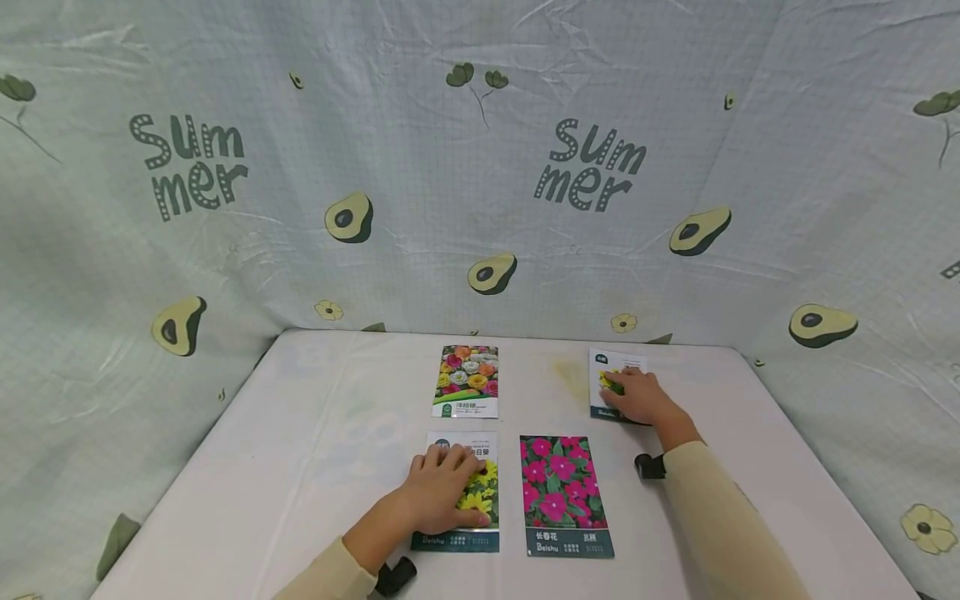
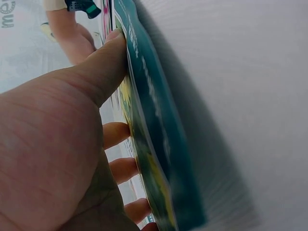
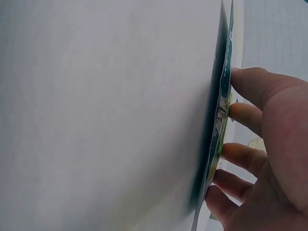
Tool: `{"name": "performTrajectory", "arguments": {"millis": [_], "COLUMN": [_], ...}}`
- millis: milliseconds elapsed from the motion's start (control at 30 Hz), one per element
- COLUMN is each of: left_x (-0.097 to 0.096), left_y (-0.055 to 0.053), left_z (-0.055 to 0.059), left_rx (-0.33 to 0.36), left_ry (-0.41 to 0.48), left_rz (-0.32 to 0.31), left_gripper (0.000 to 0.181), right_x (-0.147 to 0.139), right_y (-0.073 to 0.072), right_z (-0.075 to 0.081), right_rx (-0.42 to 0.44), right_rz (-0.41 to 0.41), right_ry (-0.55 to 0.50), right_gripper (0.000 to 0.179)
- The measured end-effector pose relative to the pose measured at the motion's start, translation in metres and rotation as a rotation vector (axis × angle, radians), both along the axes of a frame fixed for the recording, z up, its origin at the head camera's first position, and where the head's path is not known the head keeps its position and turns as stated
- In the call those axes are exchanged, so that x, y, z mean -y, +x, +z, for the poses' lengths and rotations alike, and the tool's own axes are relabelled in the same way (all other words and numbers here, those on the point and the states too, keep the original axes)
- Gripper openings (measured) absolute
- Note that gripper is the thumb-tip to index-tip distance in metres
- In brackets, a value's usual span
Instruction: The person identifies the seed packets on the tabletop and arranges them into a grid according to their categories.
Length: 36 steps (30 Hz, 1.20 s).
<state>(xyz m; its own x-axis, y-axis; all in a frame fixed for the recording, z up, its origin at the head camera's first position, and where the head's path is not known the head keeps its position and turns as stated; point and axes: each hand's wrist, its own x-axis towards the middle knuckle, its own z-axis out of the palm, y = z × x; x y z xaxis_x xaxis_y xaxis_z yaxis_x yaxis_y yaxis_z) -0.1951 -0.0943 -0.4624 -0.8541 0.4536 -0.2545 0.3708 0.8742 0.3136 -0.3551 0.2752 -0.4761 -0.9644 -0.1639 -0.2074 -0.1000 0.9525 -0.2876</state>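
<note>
My left hand [image 1: 441, 492] rests on a seed packet with yellow flowers [image 1: 487, 487], its fingertips and thumb touching the printed face. The left wrist view shows that packet's dark teal bottom band [image 2: 161, 120] close up, with the thumb [image 2: 113, 57] against the face. At the back right, my right hand [image 1: 636, 395] lies over another seed packet with yellow flowers [image 1: 602, 360]. In the right wrist view the spread fingertips and thumb [image 3: 250, 84] touch that packet's face, and the packet [image 3: 222, 113] is seen nearly edge-on. Each hand covers part of its packet's print.
A packet with pink flowers [image 1: 566, 496] lies just right of the left hand. One with multicoloured blooms [image 1: 467, 379] lies behind, near the table's far edge. All rest on a white-covered table [image 1: 315, 467], with an avocado-print cloth [image 1: 420, 167] hanging behind.
</note>
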Motion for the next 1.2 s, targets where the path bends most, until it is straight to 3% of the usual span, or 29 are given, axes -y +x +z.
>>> {"name": "performTrajectory", "arguments": {"millis": [1200], "left_x": [0.0], "left_y": [0.001], "left_z": [0.003], "left_rx": [0.005], "left_ry": [0.018], "left_rz": [-0.009], "left_gripper": [0.08], "right_x": [0.049], "right_y": [-0.001], "right_z": [-0.002], "right_rx": [-0.043], "right_rz": [0.094], "right_ry": [-0.045], "right_gripper": [0.056]}}
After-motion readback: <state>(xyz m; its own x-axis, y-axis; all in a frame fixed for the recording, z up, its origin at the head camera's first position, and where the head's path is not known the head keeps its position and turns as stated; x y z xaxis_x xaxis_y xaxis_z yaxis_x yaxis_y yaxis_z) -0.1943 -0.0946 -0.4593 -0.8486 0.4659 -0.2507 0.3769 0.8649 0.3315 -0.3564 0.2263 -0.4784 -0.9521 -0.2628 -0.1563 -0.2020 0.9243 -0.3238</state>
